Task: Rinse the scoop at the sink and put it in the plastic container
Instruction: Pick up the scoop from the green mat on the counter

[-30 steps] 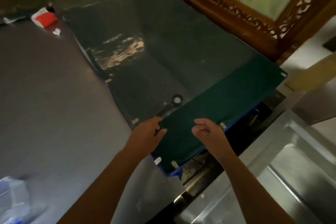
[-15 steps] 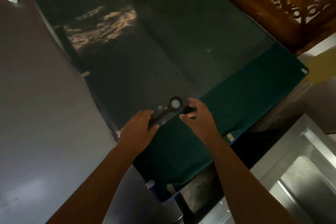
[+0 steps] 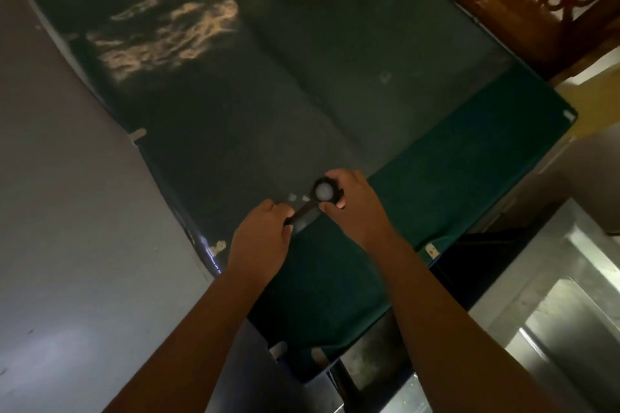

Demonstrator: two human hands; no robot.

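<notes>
Both hands are on the black scoop (image 3: 313, 203). The left hand (image 3: 260, 238) is curled around the end of its handle. The right hand (image 3: 352, 203) pinches the round cup, which has something pale inside. The scoop sits over the dark worktop (image 3: 268, 94), right at the edge of a green cloth (image 3: 453, 171). It seems to be just lifted, but the dim light makes that hard to tell. A metal sink (image 3: 570, 329) is at the lower right.

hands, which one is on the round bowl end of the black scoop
The right hand: its fingers wrap the round bowl end of the black scoop. The left hand grips the handle end instead.
</notes>
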